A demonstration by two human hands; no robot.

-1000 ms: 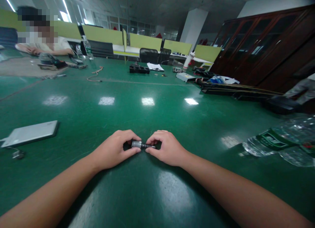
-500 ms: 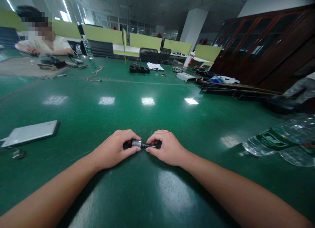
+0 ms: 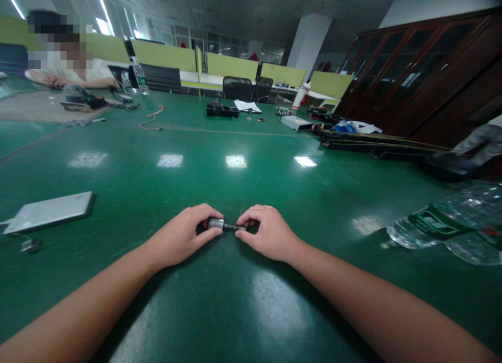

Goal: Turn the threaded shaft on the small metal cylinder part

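Between my hands is a small silver cylinder (image 3: pixel 216 223) with a thin dark shaft (image 3: pixel 230 227) pointing right; it looks like a small motor. My left hand (image 3: pixel 183 233) is closed in a pinch around the silver body, thumb on the near side and fingers on the far side. With thumb and fingertips, my right hand (image 3: pixel 270 233) pinches the free end of the shaft, whose tip is partly hidden. Both hands are low over the green tabletop (image 3: pixel 204 169).
A white flat device (image 3: pixel 50 211) with a cable lies to the left. Clear plastic bottles (image 3: pixel 435 224) lie on the right. Farther off are a black tray (image 3: pixel 222 110), a metal box (image 3: pixel 295 122) and long black strips (image 3: pixel 353 139). A person (image 3: pixel 74 72) sits at the far left.
My right hand has shifted slightly right along the shaft, and more of the shaft shows between the hands. The silver body has moved slightly up and left with my left hand.
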